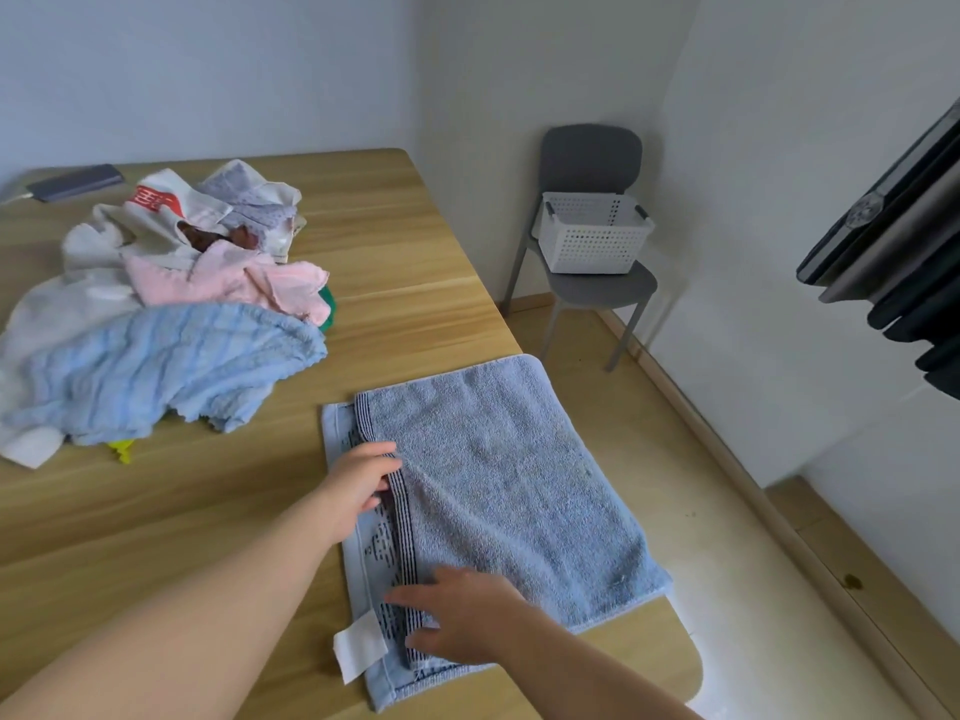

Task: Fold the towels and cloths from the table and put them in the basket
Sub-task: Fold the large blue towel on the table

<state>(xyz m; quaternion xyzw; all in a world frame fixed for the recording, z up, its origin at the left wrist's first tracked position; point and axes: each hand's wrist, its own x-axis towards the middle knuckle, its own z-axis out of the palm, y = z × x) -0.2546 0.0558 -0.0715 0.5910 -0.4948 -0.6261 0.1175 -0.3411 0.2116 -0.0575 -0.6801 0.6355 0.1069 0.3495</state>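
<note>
Big wooden table [389, 252], grey-blue towel [509, 485] folded double at its near-right corner, overhanging the edge. Loose cloth pile [156, 314] far left. Grey chair [589, 153] by the wall carries the white basket [592, 241], well apart. L hand [358, 485] pinches the towel's striped hem; R hand [467, 615] flat, fingers straight, pressing it.

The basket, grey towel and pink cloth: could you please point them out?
basket [592, 246]: head view, front wall.
grey towel [509, 475]: head view, top layer's middle.
pink cloth [228, 278]: head view, its middle.

Grey chair [589, 158] in the corner, dark flat device [75, 182] far left, dark garments [904, 252] hanging right
</note>
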